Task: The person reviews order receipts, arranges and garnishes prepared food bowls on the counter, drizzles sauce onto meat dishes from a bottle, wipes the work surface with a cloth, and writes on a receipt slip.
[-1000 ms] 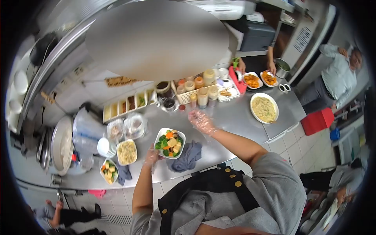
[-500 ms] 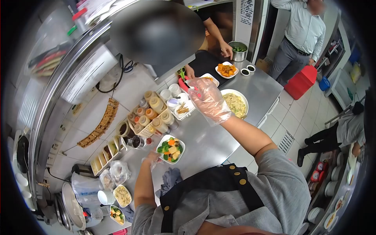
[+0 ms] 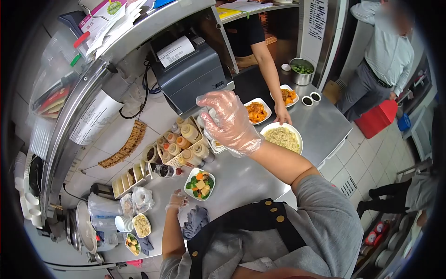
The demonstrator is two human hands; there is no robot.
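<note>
White tray (image 3: 217, 148) partly hidden behind right hand (image 3: 230, 123); receipt (image 3: 175, 51) print illegible.

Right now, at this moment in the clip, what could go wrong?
The gloved right hand is raised, in view between the printer and the plate of rice; coming down carelessly, it might knock the sauce bottles.
Another person's hand is at that plate's rim, so the two could bump.
The left hand is close to the vegetable bowl and might nudge it.
</note>
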